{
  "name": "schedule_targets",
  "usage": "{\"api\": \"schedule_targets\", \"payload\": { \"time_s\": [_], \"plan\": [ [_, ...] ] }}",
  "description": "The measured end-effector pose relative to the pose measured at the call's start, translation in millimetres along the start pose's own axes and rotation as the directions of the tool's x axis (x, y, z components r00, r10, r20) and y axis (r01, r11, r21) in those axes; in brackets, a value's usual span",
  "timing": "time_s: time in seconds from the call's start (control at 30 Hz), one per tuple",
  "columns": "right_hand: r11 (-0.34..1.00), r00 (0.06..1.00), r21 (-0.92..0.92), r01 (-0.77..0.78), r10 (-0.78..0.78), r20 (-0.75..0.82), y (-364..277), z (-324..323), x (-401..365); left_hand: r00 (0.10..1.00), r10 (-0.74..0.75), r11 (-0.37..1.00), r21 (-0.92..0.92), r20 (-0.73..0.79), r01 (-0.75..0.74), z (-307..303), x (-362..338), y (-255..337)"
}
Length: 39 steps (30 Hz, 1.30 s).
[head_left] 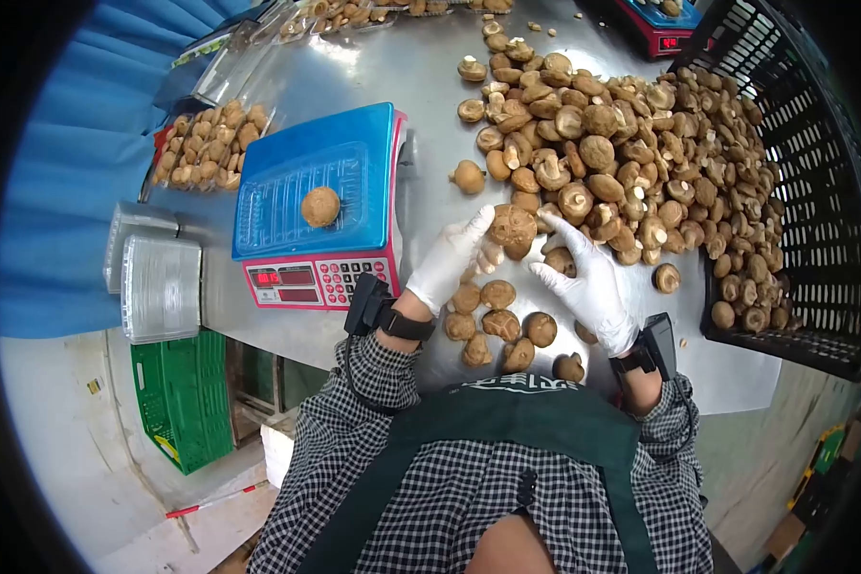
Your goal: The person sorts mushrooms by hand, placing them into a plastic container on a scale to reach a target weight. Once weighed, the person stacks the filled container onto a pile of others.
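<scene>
On the steel table [421, 86], your gloved left hand [447, 260] curls its fingers [478, 223] around a large mushroom [513, 228]. Your right hand [588, 282] is spread open and empty just beside it. Beyond your fingers lies the mushroom heap [631, 143], and to their left stands the blue scale [354, 153].

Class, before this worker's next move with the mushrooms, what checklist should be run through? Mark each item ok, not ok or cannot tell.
1. Gloves on left hand and right hand: ok.
2. Blue tray seated on scale, single mushroom inside: ok.
3. Display lit: ok; reading legible: cannot tell.
4. Left hand's grip on large mushroom firm: cannot tell.
5. Right hand open, fingers spread over pile: ok.
6. Spare clear trays stacked beside scale: ok.
</scene>
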State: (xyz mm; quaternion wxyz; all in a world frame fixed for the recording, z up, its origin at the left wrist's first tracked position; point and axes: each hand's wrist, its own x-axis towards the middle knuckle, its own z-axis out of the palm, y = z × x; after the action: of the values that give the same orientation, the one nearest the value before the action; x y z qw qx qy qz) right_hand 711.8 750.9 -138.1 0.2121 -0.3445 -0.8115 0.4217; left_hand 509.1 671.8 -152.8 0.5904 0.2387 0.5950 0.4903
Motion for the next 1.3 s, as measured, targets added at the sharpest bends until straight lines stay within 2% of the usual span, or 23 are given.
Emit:
{"api": "schedule_targets", "payload": {
  "time_s": [0.03,0.1,0.2,0.27,0.3,0.37,0.4,0.47,0.53,0.57,0.6,0.63,0.67,0.7,0.8,0.83,1.0,1.07,1.1,1.13,1.2,1.27,1.3],
  "plan": [
    [0.999,1.000,0.020,0.027,-0.027,-0.012,-7.1,-1.7,1.0,1.000,-0.002,1.000,0.003,0.005,0.002,4.0,-3.9,4.2],
    [0.998,0.998,-0.009,0.062,-0.062,0.001,-13.3,-1.4,1.1,0.999,0.045,0.977,0.209,-0.016,-0.041,10.8,-12.1,11.2],
    [0.995,0.995,-0.057,0.085,-0.082,0.050,-6.0,2.8,-1.2,0.998,0.059,0.957,0.285,0.017,-0.062,14.3,-14.0,-2.7],
    [0.993,0.995,0.074,0.087,-0.091,0.043,7.1,8.6,-6.1,0.999,0.026,0.949,0.314,0.033,-0.035,10.1,-16.4,-4.3],
    [0.994,0.995,0.075,0.084,-0.088,0.047,10.6,11.0,-8.4,0.997,0.044,0.959,0.276,0.065,-0.060,8.4,-16.6,-6.7],
    [0.881,0.989,0.457,-0.122,0.070,0.130,15.5,12.7,-13.9,0.993,0.058,0.969,0.235,0.100,-0.081,5.4,-17.8,-7.6],
    [0.882,0.989,0.454,-0.126,0.075,0.130,16.2,11.2,-16.3,0.993,0.095,0.963,0.245,0.076,-0.111,3.4,-18.7,-4.6],
    [0.671,0.938,0.657,-0.344,0.216,0.270,16.5,7.7,-20.3,0.990,0.134,0.957,0.254,0.055,-0.143,-0.2,-12.5,-6.3],
    [0.702,0.937,0.622,-0.346,0.219,0.273,13.3,-0.6,-23.5,0.912,0.395,0.793,0.542,-0.110,-0.278,-8.4,2.8,-14.5],
    [0.759,0.932,0.546,-0.355,0.240,0.272,15.3,-3.2,-25.8,0.805,0.579,0.594,0.742,-0.125,-0.312,-12.0,9.1,-13.5],
    [0.808,0.927,0.465,-0.361,0.257,0.272,16.1,-4.9,-28.2,0.800,0.584,0.592,0.745,-0.136,-0.306,-13.5,16.0,-12.8],
    [0.816,0.902,0.404,-0.414,0.308,0.302,12.1,-8.3,-30.3,0.739,0.641,0.526,0.819,-0.206,-0.229,-14.3,25.9,-14.2],
    [0.911,0.948,0.311,-0.272,0.198,0.249,34.3,0.0,-35.4,0.666,0.698,0.461,0.876,-0.261,-0.140,-15.3,36.4,-15.1],
    [0.948,0.960,0.236,-0.216,0.162,0.228,40.7,4.0,-39.5,0.620,0.750,0.388,0.912,-0.228,-0.134,-17.8,47.8,-17.8],
    [0.992,0.973,0.066,-0.110,0.094,0.212,40.6,4.3,-43.4,0.634,0.738,0.335,0.941,-0.230,-0.048,-12.4,74.4,-19.2],
    [0.998,0.974,-0.021,-0.061,0.064,0.218,39.5,3.4,-43.7,0.737,0.637,0.344,0.939,-0.225,-0.011,-13.4,79.7,-16.5],
    [0.980,0.981,-0.198,-0.004,0.043,0.191,37.5,-0.3,-43.3,0.726,0.641,0.472,0.874,-0.249,-0.118,-21.5,82.7,-27.4],
    [0.933,0.963,-0.357,0.041,0.059,0.264,34.7,-1.6,-41.4,0.679,0.689,0.667,0.586,-0.252,-0.459,-27.3,81.7,-39.7],
    [0.935,0.963,-0.353,0.040,0.058,0.263,34.9,0.2,-40.2,0.766,0.584,0.774,0.467,-0.268,-0.427,-17.6,61.1,-23.8],
    [0.917,0.958,-0.391,0.075,0.043,0.283,35.1,2.4,-39.4,0.767,0.583,0.774,0.470,-0.269,-0.424,-14.9,52.7,-21.4],
    [0.898,0.950,-0.424,0.117,0.024,0.313,34.5,5.7,-37.8,0.800,0.558,0.829,0.189,-0.221,-0.526,-12.1,38.2,-19.1],
    [0.875,0.923,-0.462,0.142,0.051,0.381,33.3,8.5,-35.9,0.813,0.538,0.840,0.222,-0.223,-0.495,-8.0,22.3,-13.6],
    [0.875,0.922,-0.461,0.148,0.048,0.385,31.7,8.0,-34.7,0.830,0.535,0.835,0.247,-0.156,-0.492,-7.8,18.4,-14.1]
  ]
}}
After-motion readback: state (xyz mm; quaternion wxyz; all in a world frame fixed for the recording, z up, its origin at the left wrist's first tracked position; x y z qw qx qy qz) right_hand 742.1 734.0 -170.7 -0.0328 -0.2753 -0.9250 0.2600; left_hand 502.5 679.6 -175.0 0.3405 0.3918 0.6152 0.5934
